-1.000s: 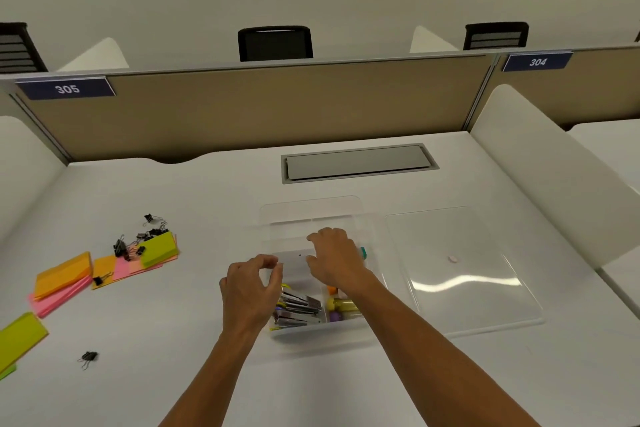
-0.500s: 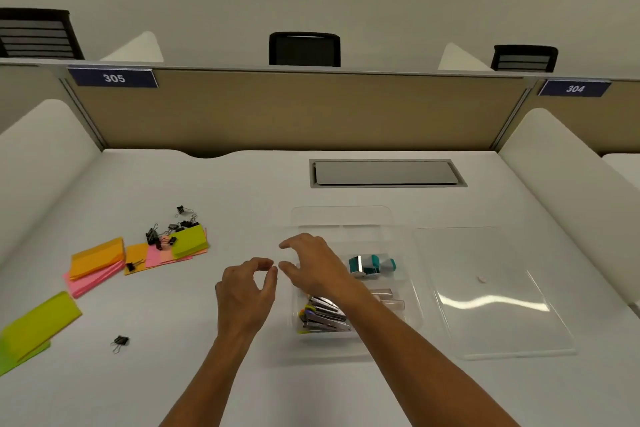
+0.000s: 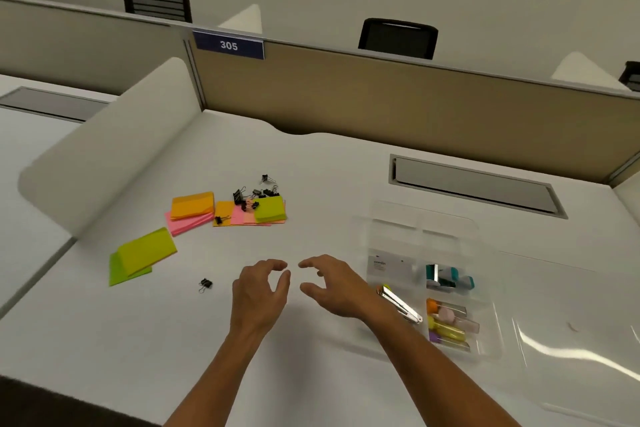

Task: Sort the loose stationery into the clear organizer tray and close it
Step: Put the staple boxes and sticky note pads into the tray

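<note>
A person's two bare hands hover side by side over the middle of a white desk (image 3: 311, 156), near its front edge. The left hand (image 3: 258, 295) and the right hand (image 3: 334, 288) both have loosely curled fingers, thumbs apart from the fingertips, and neither holds anything. Just right of the right hand sits the clear organizer tray (image 3: 420, 229), uncovered; its front compartments hold a silver stapler (image 3: 401, 305), a teal tape dispenser (image 3: 448, 277) and several coloured highlighters (image 3: 448, 324). The clear lid (image 3: 581, 333) lies flat on the desk, beside the tray toward the right edge. Toward the left back of the desk lie stacks of orange, pink and green sticky notes (image 3: 230, 210) with a scatter of black binder clips (image 3: 254, 192) on and behind them. A larger green pad (image 3: 142, 255) lies nearer the left edge, and one lone binder clip (image 3: 205, 284) sits just left of the left hand.
</note>
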Demonstrator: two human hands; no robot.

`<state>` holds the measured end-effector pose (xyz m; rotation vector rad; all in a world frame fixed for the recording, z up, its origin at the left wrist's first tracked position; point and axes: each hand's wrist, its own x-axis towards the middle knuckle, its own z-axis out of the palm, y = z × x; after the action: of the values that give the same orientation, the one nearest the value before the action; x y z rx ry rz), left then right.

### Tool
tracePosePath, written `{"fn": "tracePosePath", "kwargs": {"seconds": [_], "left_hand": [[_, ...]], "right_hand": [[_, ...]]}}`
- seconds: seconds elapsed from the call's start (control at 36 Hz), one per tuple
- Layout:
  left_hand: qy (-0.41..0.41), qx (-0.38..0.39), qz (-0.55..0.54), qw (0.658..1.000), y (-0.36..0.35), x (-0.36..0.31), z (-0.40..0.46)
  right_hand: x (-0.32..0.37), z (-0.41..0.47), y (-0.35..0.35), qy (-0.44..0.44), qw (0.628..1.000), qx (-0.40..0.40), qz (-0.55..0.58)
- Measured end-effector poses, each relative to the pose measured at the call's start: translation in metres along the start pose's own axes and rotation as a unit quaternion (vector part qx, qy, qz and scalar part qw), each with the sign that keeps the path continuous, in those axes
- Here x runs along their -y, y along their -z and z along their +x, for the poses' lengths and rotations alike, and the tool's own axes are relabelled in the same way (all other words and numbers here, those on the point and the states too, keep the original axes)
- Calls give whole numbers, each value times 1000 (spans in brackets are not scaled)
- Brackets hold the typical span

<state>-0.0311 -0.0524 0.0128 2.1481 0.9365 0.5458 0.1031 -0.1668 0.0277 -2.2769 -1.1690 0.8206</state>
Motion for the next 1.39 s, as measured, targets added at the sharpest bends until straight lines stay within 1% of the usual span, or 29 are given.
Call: {"fn": "tracePosePath", "kwargs": {"seconds": [0.17,0.28,0.47,0.64,0.81,0.86,0.92,1.0,1.08,1.17,1.22,1.31,1.39], "left_hand": [[30,-25,53,998,20,52,-4],[69,-32,100,992,29,82,-6],[81,-52,121,988,36,127,-8],[91,-88,122,984,54,160,10],[104,-134,146,975,90,188,55],[99,-144,169,970,101,198,70],[117,-128,200,964,109,207,81],[158,-75,240,955,109,216,87],[167,-38,280,944,100,216,89],[164,-26,288,943,93,210,93],[161,-21,292,943,87,204,96],[167,-20,285,944,79,195,99],[169,-21,272,947,76,189,101]], "right_hand": [[18,12,-35,5,999,41,2],[27,21,-58,4,998,55,-9],[37,45,-90,-9,994,33,-103],[43,70,-93,-1,989,81,-126],[51,104,-75,-4,988,66,-140],[56,118,-68,-7,987,58,-150],[61,133,-60,-8,984,47,-169],[67,155,-51,-7,976,29,-217],[67,173,-43,-7,969,16,-247],[66,184,-39,-12,966,37,-254],[64,185,-39,-14,971,48,-234],[60,181,-42,-5,977,29,-212],[54,171,-50,2,974,6,-228]]}}
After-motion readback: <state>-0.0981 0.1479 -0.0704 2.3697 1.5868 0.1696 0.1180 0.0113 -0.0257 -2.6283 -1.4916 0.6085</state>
